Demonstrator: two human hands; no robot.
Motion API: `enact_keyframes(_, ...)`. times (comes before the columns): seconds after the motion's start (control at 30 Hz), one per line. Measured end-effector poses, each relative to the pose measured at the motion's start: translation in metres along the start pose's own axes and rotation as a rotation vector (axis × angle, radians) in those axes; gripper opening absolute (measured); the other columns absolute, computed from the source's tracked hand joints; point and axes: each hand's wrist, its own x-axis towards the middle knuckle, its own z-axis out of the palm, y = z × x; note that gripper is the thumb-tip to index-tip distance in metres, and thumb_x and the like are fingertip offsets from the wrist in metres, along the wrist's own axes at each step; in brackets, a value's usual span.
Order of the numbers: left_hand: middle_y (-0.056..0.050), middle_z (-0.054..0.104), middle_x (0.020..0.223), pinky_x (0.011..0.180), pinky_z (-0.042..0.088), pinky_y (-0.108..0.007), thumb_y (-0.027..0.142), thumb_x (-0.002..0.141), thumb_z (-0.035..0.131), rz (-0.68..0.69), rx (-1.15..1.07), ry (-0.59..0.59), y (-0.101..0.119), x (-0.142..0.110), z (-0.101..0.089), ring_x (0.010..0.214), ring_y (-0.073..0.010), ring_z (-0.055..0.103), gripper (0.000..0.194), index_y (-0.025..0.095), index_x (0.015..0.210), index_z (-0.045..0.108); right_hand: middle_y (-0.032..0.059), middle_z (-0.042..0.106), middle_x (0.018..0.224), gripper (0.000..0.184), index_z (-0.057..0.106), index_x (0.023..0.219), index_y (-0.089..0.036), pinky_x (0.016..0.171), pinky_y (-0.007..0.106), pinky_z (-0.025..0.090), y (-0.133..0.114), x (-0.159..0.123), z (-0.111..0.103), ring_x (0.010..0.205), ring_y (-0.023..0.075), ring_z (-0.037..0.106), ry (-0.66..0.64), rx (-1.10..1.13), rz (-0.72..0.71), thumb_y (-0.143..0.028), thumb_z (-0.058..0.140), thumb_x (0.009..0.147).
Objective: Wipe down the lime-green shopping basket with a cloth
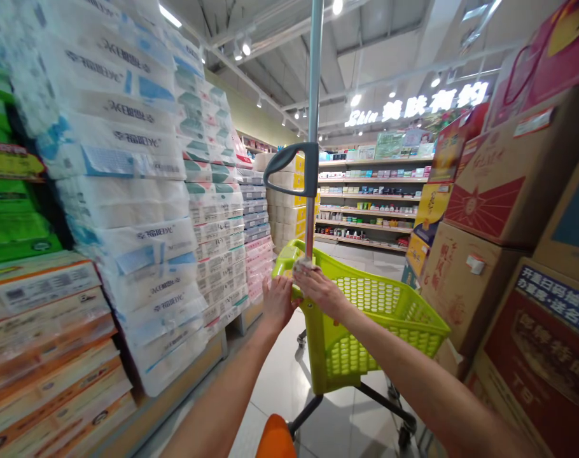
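Observation:
A lime-green plastic shopping cart [334, 356] stands in front of me, with a tall metal pole [315, 95] rising from it and a grey loop handle [289, 168] on the pole. My left hand [279, 302] has its fingers curled over the cart's near rim. Beside it, my right hand [322, 291] presses a crumpled whitish cloth [303, 264] onto the rim near the foot of the pole. The fingers of the right hand partly cover the cloth.
Wrapped tissue packs [137, 210] rise in tall stacks on the left. Cardboard cartons [490, 172] are piled on the right. Stocked shelves [370, 197] stand at the back. An orange object [276, 439] shows at the bottom edge, above the tiled floor [251, 420].

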Motion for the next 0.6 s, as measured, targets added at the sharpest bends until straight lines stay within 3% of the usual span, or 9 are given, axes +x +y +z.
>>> enact_keyframes(0.1,-0.006,0.061,0.107,0.103,0.020,-0.054,0.031,0.073,0.060,0.030,-0.024,-0.011,-0.003,0.000,0.001,0.110,-0.0251,0.048,0.032,0.023,0.102,0.053,0.0097,0.056,0.122,0.037,0.051,0.121,-0.016,0.101,0.041,0.038,0.000,-0.013,0.000,0.123,0.0211,0.040,-0.006,-0.001,0.017,-0.011,0.038,0.086)
enact_keyframes(0.27,-0.008,0.056,0.117,0.104,0.020,-0.051,0.031,0.071,0.061,0.058,-0.020,-0.038,-0.012,0.004,0.004,0.116,-0.0257,0.044,0.037,0.022,0.106,0.053,0.0088,0.054,0.124,0.036,0.055,0.118,-0.016,0.104,0.042,0.035,0.006,-0.006,-0.001,0.127,0.0225,0.034,0.097,0.037,0.214,-0.011,0.038,0.086)
enact_keyframes(0.47,-0.006,0.059,0.114,0.101,0.024,-0.048,0.030,0.071,0.062,0.016,-0.030,-0.037,-0.006,0.005,0.002,0.113,-0.0249,0.046,0.033,0.025,0.103,0.054,0.0069,0.056,0.121,0.038,0.055,0.117,-0.020,0.103,0.043,0.038,-0.060,-0.086,0.034,0.124,0.0225,0.039,-0.002,0.150,0.378,-0.009,0.039,0.084)
enact_keyframes(0.6,-0.005,0.058,0.113,0.100,0.024,-0.047,0.032,0.071,0.062,0.008,-0.039,-0.060,0.010,0.005,0.000,0.112,-0.0248,0.045,0.033,0.025,0.103,0.053,0.0070,0.060,0.113,0.039,0.056,0.115,-0.022,0.098,0.042,0.043,-0.091,-0.124,0.038,0.118,0.0230,0.046,-0.074,0.220,0.390,-0.008,0.040,0.083)
